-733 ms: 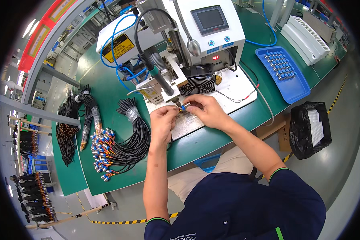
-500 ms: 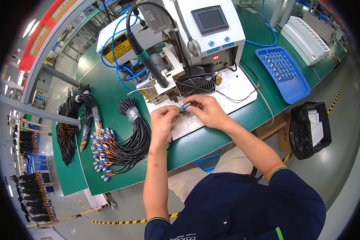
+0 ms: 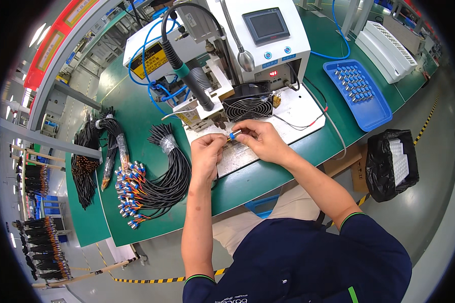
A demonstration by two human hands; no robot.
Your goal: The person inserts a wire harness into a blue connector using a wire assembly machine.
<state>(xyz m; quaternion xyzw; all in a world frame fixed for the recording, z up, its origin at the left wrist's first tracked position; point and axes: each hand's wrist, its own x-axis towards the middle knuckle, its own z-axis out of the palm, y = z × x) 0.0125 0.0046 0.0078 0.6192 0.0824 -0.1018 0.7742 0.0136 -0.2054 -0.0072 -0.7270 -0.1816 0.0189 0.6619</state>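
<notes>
Just below the tip of a soldering machine [image 3: 207, 103], my hands meet at a small blue-and-silver connector [image 3: 232, 136]. My right hand [image 3: 263, 141] pinches the connector by its silver end between thumb and fingers. From the other side my left hand [image 3: 207, 151] is closed in a pinch on a thin cable, whose coloured wires run to the connector's blue end. Most of that cable is hidden by the left hand. To the left lies a bundle of black cables [image 3: 174, 166] with blue-and-silver connectors [image 3: 130, 194] on their orange and red wire ends.
A black fan [image 3: 247, 107] stands right behind my hands on the machine's white base plate [image 3: 303, 113]. At the right, a blue tray [image 3: 374, 117] holds rows of connectors. More black cables [image 3: 83, 177] lie at the left edge. A black-lined bin [image 3: 376, 166] stands beside the table.
</notes>
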